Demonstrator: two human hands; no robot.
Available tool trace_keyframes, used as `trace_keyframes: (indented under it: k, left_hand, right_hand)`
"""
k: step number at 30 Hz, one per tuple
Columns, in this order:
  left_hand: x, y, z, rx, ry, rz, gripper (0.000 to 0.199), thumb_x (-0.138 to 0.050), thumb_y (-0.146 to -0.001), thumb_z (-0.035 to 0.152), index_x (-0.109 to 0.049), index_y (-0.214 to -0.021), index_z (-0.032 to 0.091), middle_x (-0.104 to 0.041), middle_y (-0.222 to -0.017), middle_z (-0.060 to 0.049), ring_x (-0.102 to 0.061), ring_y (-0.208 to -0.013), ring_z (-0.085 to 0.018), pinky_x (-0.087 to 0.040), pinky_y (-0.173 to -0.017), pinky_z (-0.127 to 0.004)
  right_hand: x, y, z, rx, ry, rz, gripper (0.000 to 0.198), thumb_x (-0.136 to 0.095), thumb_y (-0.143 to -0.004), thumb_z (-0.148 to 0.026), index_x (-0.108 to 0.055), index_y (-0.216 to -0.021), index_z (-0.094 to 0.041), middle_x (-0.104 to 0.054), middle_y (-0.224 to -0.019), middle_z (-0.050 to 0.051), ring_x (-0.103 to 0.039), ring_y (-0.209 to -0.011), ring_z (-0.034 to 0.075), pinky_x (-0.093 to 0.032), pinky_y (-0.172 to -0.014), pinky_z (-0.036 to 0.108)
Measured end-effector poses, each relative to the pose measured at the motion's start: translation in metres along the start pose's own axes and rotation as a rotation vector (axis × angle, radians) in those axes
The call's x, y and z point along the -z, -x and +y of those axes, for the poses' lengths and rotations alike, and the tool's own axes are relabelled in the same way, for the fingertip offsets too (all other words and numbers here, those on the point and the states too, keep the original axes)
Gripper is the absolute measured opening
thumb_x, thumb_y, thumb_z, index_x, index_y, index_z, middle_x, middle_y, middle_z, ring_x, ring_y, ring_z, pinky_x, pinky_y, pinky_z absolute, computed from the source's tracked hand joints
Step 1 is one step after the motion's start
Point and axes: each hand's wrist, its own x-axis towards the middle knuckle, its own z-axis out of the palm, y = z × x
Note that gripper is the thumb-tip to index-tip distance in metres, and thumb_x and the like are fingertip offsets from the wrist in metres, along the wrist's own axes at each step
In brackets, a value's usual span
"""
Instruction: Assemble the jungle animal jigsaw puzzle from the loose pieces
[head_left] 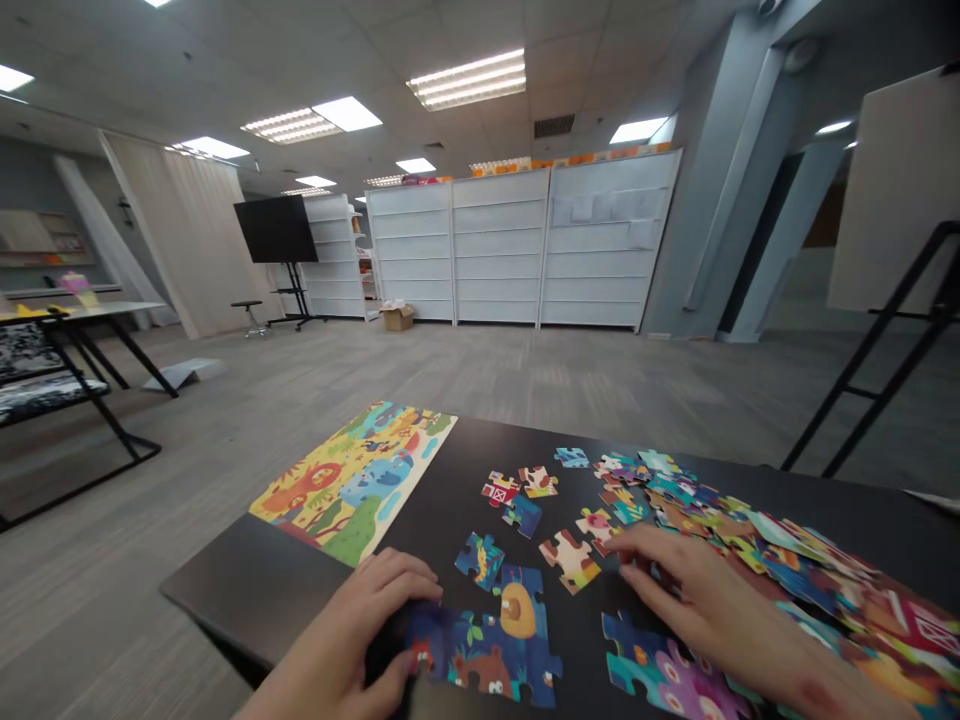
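My left hand (375, 620) rests at the left end of a joined puzzle section (487, 640). Its thumb lies at the edge of a dark blue piece with a red animal, fingers and thumb apart. A brown bear and a round yellow-brown animal show on this section. My right hand (697, 590), fingers loosely bent and apart, hovers by a pink-faced puzzle piece (596, 524), its index fingertip close to that piece; contact is unclear. Left of it lies a brown-and-cream puzzle piece (571, 560). Below the right hand is a purple-and-teal puzzle section (660, 668), partly covered by the forearm.
Several loose pieces, including a red barn piece (500, 489) and a blue one (523, 515), lie mid-table. A heap of puzzle pieces (795, 565) spreads along the right. A colourful animal picture sheet (360, 475) lies at the left on the black table (225, 575).
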Motion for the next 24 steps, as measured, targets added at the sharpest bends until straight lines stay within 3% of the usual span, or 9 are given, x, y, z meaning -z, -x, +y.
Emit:
trace_keyframes:
  k: [4,7,9,11,15,19,24]
  left_hand:
    - [0.008,-0.009,-0.006,0.092,0.044,0.020,0.039,-0.045,-0.101,0.023,-0.047,-0.138,0.035,-0.055,-0.142,-0.005,-0.050,-0.133,-0.025,-0.041,-0.116,-0.041]
    - [0.021,-0.041,-0.001,0.124,0.035,-0.107,0.033,-0.048,-0.103,0.031,-0.055,-0.134,0.032,-0.058,-0.139,-0.005,-0.053,-0.129,-0.025,-0.042,-0.114,-0.042]
    - [0.027,-0.071,0.001,0.106,-0.016,-0.220,0.039,-0.066,-0.093,0.032,-0.059,-0.131,0.031,-0.061,-0.133,-0.004,-0.056,-0.124,-0.026,-0.044,-0.110,-0.042]
    - [0.026,-0.104,-0.004,0.085,-0.057,-0.318,0.058,-0.085,-0.073,0.034,-0.064,-0.126,0.027,-0.063,-0.125,-0.005,-0.057,-0.117,-0.029,-0.046,-0.103,-0.040]
    - [0.013,-0.151,-0.030,0.075,-0.020,-0.463,0.051,-0.096,-0.050,0.048,-0.073,-0.090,0.025,-0.063,-0.098,-0.001,-0.060,-0.094,-0.027,-0.047,-0.078,-0.033]
    - [0.005,-0.157,-0.050,0.108,0.110,-0.422,0.047,-0.093,-0.054,0.046,-0.064,-0.083,0.023,-0.057,-0.084,0.004,-0.054,-0.077,-0.018,-0.038,-0.063,-0.026]
    - [0.006,-0.146,-0.051,0.116,0.270,-0.306,0.038,-0.084,-0.068,0.030,-0.052,-0.087,0.022,-0.054,-0.074,0.008,-0.048,-0.069,-0.013,-0.035,-0.061,-0.024]
  right_hand:
    - [-0.002,-0.001,-0.003,0.031,0.002,0.027,0.030,-0.045,-0.100,-0.038,-0.070,-0.110,-0.027,-0.075,-0.114,0.007,-0.071,-0.105,0.025,-0.057,-0.094,0.040]
    - [-0.002,-0.003,-0.005,0.067,-0.009,0.067,0.028,-0.045,-0.100,-0.034,-0.071,-0.106,-0.026,-0.076,-0.108,0.007,-0.072,-0.100,0.024,-0.059,-0.089,0.039]
    - [-0.001,-0.004,-0.005,0.081,-0.023,0.122,0.029,-0.044,-0.100,-0.033,-0.071,-0.105,-0.025,-0.077,-0.108,0.008,-0.073,-0.099,0.024,-0.059,-0.087,0.039]
    - [0.000,-0.005,-0.003,0.077,-0.030,0.169,0.030,-0.044,-0.100,-0.034,-0.072,-0.105,-0.025,-0.077,-0.107,0.008,-0.073,-0.098,0.025,-0.059,-0.087,0.039]
    - [0.003,-0.004,0.002,0.045,-0.017,0.183,0.029,-0.045,-0.100,-0.035,-0.072,-0.104,-0.026,-0.077,-0.105,0.007,-0.073,-0.097,0.025,-0.059,-0.086,0.040]
    - [0.004,-0.002,0.003,0.034,-0.016,0.168,0.029,-0.044,-0.101,-0.034,-0.071,-0.106,-0.026,-0.076,-0.105,0.007,-0.072,-0.098,0.024,-0.058,-0.087,0.039]
    - [0.000,-0.002,0.000,0.055,-0.036,0.127,0.029,-0.043,-0.101,-0.034,-0.070,-0.105,-0.025,-0.076,-0.105,0.007,-0.072,-0.097,0.024,-0.057,-0.087,0.038]
